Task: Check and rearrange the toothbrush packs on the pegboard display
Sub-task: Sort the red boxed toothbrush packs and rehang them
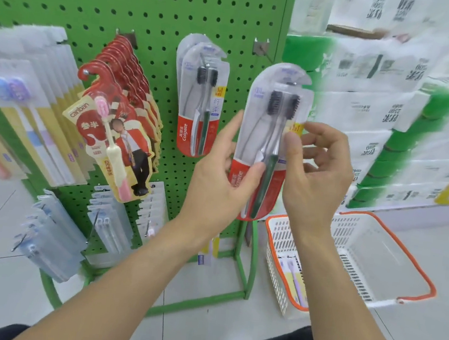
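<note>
With the left hand (224,175) pinching the Colgate twin pack (270,136) at its 8 o'clock edge and the right hand (317,166) thumb pressing its 3 o'clock edge (fingers loosely spread), the pack may miss the bare hook (262,51) at 11 o'clock and drop.

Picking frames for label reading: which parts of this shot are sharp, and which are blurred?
Head view: the held Colgate pack and both hands are fairly sharp; the tissue packs at right and the yellow packs at left are smeared; wide-angle bending at the edges.
</note>
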Demonstrator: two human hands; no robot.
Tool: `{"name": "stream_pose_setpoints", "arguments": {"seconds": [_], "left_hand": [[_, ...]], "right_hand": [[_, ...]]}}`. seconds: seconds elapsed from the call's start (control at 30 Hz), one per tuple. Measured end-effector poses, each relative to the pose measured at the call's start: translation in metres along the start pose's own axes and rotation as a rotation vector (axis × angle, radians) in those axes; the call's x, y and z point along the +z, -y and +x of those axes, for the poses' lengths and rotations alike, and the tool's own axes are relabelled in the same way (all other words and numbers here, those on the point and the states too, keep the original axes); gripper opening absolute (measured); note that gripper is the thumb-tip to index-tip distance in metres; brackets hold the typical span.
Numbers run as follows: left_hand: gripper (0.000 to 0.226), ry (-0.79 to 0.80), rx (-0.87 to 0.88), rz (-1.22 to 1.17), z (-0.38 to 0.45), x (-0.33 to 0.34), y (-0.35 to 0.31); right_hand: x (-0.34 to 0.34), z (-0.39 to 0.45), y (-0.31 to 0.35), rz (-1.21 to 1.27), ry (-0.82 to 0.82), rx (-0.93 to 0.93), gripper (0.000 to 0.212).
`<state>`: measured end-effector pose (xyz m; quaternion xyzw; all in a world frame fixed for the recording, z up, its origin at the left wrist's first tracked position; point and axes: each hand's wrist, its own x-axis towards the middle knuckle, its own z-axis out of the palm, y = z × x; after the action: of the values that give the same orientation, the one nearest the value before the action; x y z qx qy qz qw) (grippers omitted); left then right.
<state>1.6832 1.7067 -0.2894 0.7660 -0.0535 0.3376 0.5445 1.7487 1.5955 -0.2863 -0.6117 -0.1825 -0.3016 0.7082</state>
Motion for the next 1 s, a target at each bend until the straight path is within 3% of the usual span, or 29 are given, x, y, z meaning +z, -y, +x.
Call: {"name": "stream_pose_setpoints", "arguments": {"seconds": [0.27,0.7,0.8,1.0], "left_hand": [[0.077,0.08,-0.067,0.228,0.017,0.012,0.008],[0.077,0.047,-0.068,0.429,0.032,0.027,0.019],[0.079,0.061,-0.042,0.539,0.048,0.026,0.026],[0.089,0.152,-0.15,0.679,0.077,0.03,0.035]], "right_hand": [[-0.004,0.019,-0.018,-0.121,-0.055,0.031,0.009],[0.002,0.041,-0.041,-0.194,0.0,0.032,0.006],[0.015,0.056,-0.05,-0.249,0.037,0.019,0.009],[0.041,0.094,-0.072,-0.352,0.157,0.072,0.016]]}}
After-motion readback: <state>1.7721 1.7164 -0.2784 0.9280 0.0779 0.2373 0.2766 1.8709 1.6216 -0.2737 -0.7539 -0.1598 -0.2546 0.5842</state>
